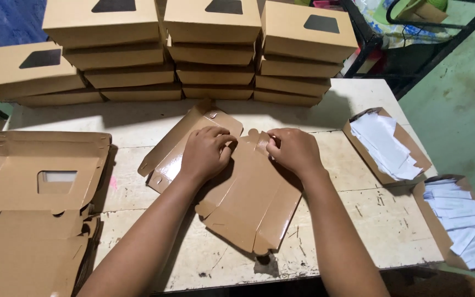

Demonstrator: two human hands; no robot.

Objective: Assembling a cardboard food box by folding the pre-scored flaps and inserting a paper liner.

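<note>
Where the two hands meet at mid-bench, one flat box blank [248,198] of brown card, unfolded, lying slantwise across the bench [369,220]; left hand [205,153] pressed on its upper left flap, fingers [221,137] curled down onto the card; right hand [294,149] at the top edge, fingers [273,144] pinching a small tab there, both sets touching the card, neither released; to the left, one stack of flat blanks [34,209], the top one with a cut window; behind, along the far edge, made-up boxes [210,49] with dark windows in the lids, piled in four stacks, about fifteen counted, the lower ones hard to tell apart; to the right, two open card trays, the nearer tray [361,148] holding loose white paper slips [383,144], the far-right tray [432,220] holding more white slips [457,220], piled unevenly.
</note>
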